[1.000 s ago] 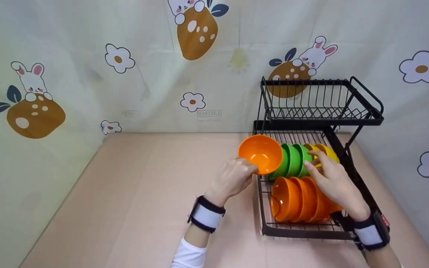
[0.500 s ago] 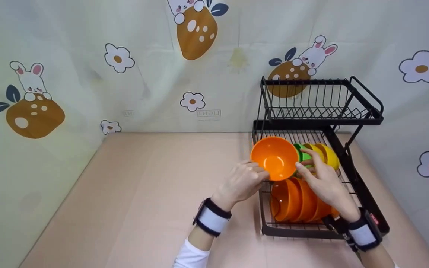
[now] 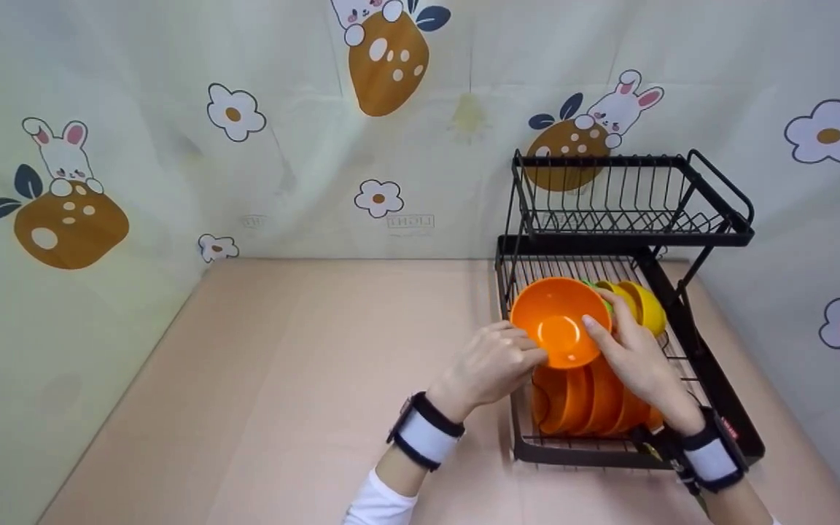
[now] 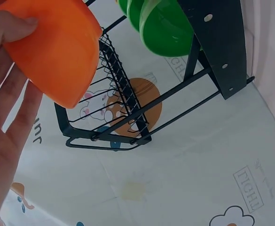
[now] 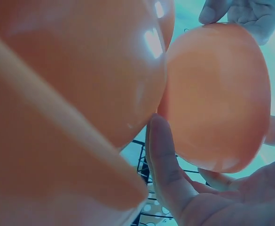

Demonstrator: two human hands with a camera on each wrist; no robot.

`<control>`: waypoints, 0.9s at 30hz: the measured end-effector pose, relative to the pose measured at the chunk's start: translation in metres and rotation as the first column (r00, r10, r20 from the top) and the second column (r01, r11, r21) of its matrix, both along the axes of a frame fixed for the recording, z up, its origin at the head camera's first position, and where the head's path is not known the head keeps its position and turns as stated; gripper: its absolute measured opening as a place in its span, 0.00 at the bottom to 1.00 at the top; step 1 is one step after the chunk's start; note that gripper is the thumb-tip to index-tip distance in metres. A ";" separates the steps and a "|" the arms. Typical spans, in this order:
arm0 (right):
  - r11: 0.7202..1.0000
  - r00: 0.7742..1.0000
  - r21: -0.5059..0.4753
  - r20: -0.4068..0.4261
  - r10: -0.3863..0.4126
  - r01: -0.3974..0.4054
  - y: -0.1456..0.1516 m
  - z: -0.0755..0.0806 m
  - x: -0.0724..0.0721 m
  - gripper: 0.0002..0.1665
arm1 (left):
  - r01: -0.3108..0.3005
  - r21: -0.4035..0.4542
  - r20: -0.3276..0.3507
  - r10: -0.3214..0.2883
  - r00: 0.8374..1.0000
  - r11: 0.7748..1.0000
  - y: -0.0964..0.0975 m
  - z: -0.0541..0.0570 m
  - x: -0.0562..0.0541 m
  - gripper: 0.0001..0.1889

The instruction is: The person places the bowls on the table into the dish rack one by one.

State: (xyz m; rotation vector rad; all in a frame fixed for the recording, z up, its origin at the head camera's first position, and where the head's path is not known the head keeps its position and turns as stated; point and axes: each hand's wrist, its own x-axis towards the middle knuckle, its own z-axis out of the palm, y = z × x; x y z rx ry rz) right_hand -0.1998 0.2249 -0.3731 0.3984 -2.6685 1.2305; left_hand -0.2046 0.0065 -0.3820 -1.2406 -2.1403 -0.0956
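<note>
An orange bowl (image 3: 560, 321) is held above the dish rack, its hollow side facing the head camera. My left hand (image 3: 496, 363) grips its lower left rim; the left wrist view shows the thumb lying on the bowl (image 4: 57, 52). At the right rim, my right hand (image 3: 635, 357) has its thumb over the inner face and its fingers behind. Both hands also meet the bowl (image 5: 217, 99) in the right wrist view. Below it, a row of orange bowls (image 3: 591, 401) stands on edge in the rack. Green bowls (image 4: 168, 28) are mostly hidden behind the held bowl in the head view.
The black two-tier dish rack (image 3: 631, 459) stands on the right of the pink-beige table (image 3: 281, 379). Its upper basket (image 3: 631, 237) overhangs the back. Yellow bowls (image 3: 650, 310) stand beside the right fingers. A patterned curtain (image 3: 289, 168) hangs behind.
My left hand has carried the orange bowl rightward and slightly down, over the green bowls. My right hand has come from beside the green and yellow bowls to take the bowl's right rim.
</note>
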 end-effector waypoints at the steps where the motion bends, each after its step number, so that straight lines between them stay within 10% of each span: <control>1: 1.000 1.000 -0.001 0.001 0.000 0.000 0.000 0.000 0.000 0.30 | 0.002 0.002 -0.007 -0.002 1.000 1.000 0.000 0.000 0.000 0.03; 18: 0.988 1.000 -0.156 0.023 -0.010 0.014 0.004 0.003 0.001 0.28 | -0.010 0.103 -0.098 0.020 0.995 0.995 0.001 -0.001 -0.003 0.05; 27: 0.989 0.997 -0.140 -0.063 -0.046 0.036 0.012 0.005 -0.001 0.26 | -0.072 0.113 0.049 0.067 0.997 0.991 -0.002 -0.004 -0.006 0.05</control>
